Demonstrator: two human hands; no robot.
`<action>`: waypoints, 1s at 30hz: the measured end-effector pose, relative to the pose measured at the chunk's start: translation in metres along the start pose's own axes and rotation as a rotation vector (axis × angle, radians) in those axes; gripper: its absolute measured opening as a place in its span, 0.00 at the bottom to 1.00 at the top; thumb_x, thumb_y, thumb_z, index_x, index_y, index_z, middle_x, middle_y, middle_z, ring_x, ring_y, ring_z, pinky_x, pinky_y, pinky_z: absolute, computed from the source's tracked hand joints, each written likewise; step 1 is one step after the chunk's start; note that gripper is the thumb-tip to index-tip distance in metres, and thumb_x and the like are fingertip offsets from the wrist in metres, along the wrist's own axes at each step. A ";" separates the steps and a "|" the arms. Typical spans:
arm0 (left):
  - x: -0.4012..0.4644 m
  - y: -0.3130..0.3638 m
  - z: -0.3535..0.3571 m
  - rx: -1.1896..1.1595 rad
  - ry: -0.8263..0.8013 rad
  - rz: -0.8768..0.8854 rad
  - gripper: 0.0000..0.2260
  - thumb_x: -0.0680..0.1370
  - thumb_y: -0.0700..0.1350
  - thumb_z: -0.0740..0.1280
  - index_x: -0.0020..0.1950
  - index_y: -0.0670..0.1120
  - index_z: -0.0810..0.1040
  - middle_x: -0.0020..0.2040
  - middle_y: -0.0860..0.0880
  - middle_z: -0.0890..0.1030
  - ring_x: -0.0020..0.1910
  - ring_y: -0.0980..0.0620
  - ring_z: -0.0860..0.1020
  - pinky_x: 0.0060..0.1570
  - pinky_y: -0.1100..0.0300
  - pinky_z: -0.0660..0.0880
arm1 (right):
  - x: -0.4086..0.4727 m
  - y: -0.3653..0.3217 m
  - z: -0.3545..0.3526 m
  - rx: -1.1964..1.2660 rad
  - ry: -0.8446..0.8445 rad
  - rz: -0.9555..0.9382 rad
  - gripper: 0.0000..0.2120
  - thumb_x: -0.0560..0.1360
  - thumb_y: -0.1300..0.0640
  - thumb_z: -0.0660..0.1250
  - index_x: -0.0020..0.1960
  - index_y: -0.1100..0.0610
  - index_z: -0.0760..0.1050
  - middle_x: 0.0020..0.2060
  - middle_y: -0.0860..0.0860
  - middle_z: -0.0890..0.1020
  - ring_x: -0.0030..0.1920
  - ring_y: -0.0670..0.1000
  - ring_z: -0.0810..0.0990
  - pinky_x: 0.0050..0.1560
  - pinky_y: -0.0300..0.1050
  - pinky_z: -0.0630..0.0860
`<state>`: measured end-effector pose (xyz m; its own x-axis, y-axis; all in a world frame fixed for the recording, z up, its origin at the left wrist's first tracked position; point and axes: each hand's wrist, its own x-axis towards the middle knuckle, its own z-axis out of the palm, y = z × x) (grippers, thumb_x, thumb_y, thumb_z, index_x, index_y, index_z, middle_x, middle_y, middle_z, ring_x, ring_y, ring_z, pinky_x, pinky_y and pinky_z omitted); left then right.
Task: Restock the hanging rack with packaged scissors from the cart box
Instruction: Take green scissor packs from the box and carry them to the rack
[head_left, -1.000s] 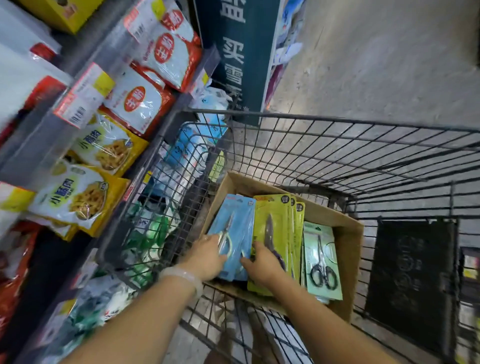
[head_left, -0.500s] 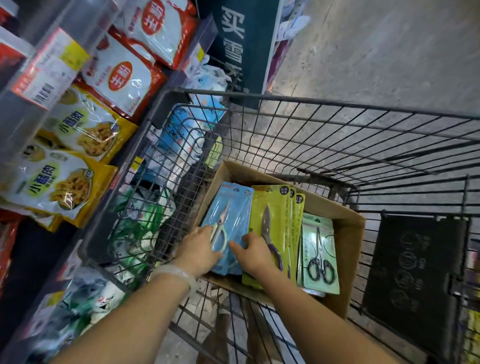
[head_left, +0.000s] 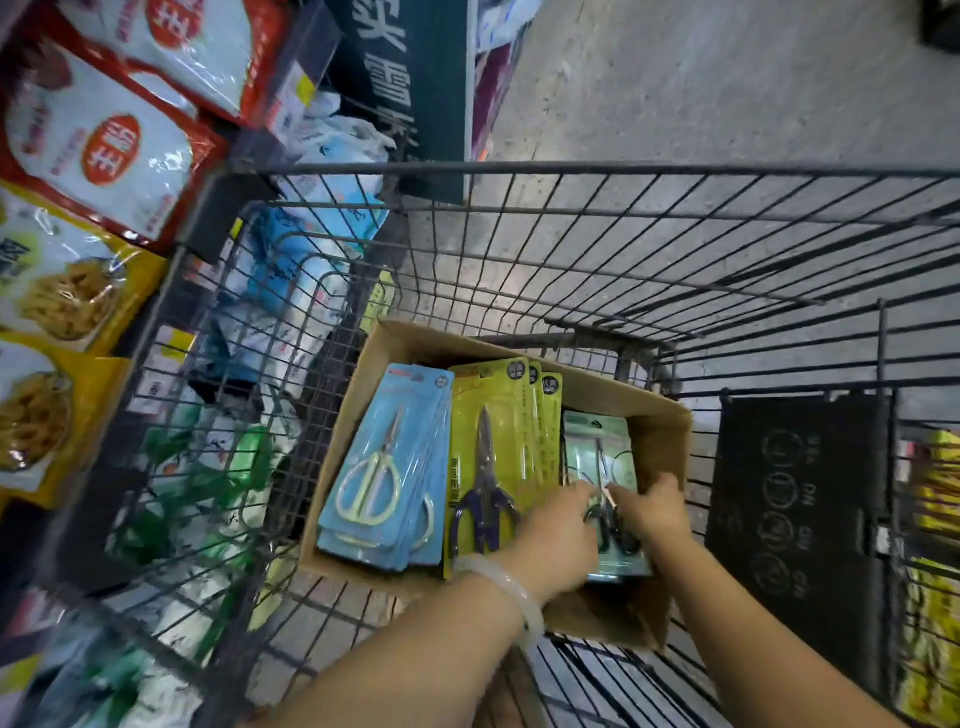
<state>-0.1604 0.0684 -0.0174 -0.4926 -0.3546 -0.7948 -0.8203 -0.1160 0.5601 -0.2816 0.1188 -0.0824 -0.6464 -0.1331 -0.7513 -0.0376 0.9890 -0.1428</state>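
An open cardboard box (head_left: 660, 415) sits in the wire cart (head_left: 571, 169) and holds three stacks of packaged scissors. Blue packs (head_left: 384, 467) lie at the left, yellow-green packs (head_left: 493, 415) in the middle, and pale green packs (head_left: 597, 441) at the right. My left hand (head_left: 556, 525), with a pale bangle on the wrist, reaches over the yellow-green stack and grips the left side of the top pale green pack. My right hand (head_left: 652, 509) grips its right side. The fingertips of both hands meet over the black-handled scissors in it. No hanging rack is in view.
Shelves at the left carry red-and-white pouches (head_left: 109, 150) and yellow snack bags (head_left: 62, 291), with blue and green packets (head_left: 291, 291) behind the cart's side mesh. A dark sign (head_left: 405, 78) stands ahead. The cart's black flap (head_left: 795, 509) is at the right, with grey concrete floor (head_left: 701, 78) beyond.
Both hands have left the blue stack and moved right across the box to the pale green pack. The camera has tilted down and drawn closer to the box.
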 end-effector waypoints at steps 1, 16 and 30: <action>0.010 0.006 0.015 -0.083 -0.057 -0.089 0.19 0.80 0.40 0.59 0.72 0.45 0.64 0.67 0.44 0.72 0.64 0.43 0.73 0.64 0.53 0.71 | 0.007 0.001 -0.001 0.026 -0.036 0.016 0.29 0.73 0.52 0.68 0.68 0.63 0.63 0.61 0.61 0.75 0.60 0.63 0.75 0.59 0.55 0.74; 0.054 0.011 0.060 -0.211 0.092 -0.425 0.24 0.79 0.39 0.59 0.75 0.42 0.57 0.70 0.41 0.69 0.66 0.42 0.72 0.62 0.53 0.72 | 0.010 0.008 -0.015 -0.153 -0.182 -0.113 0.26 0.66 0.53 0.76 0.59 0.58 0.68 0.53 0.53 0.78 0.57 0.55 0.77 0.48 0.45 0.71; -0.020 0.009 -0.016 -0.931 -0.016 -0.142 0.33 0.71 0.56 0.73 0.71 0.45 0.66 0.68 0.49 0.73 0.66 0.44 0.72 0.69 0.45 0.66 | -0.059 -0.006 -0.111 0.678 -0.593 -0.310 0.22 0.67 0.66 0.72 0.60 0.61 0.74 0.52 0.58 0.84 0.47 0.55 0.84 0.40 0.44 0.80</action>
<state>-0.1528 0.0596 0.0071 -0.4156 -0.2683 -0.8691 -0.3136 -0.8547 0.4138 -0.3280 0.1279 0.0346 -0.1827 -0.5783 -0.7951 0.4280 0.6813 -0.5939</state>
